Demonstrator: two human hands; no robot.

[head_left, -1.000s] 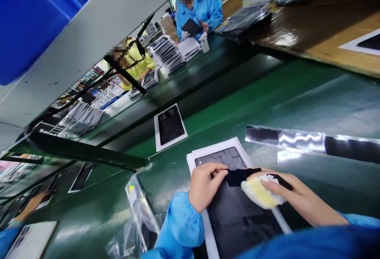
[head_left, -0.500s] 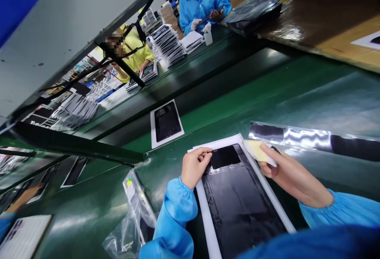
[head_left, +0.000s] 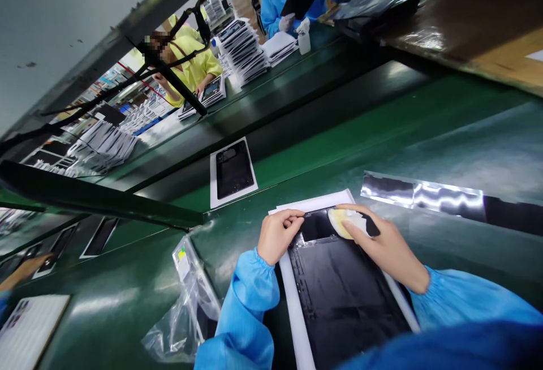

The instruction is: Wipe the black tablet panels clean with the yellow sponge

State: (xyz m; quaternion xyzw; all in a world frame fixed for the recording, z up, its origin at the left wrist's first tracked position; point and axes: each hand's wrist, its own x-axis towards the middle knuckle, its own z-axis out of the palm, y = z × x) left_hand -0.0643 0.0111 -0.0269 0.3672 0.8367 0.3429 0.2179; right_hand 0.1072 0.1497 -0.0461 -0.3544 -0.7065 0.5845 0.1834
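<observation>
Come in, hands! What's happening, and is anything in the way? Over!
Left hand at black panel's top-left edge. Right hand gripping yellow-white pad at panel's upper end. Nothing seen blocking the hands; plastic bag lies left of panel.

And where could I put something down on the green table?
There's bare green table between the white slab and the plastic bag, and another free patch beyond the shiny strip. It's crowded around the black panel: the left hand is at one top corner, and the right hand holds a pale pad over it.
</observation>
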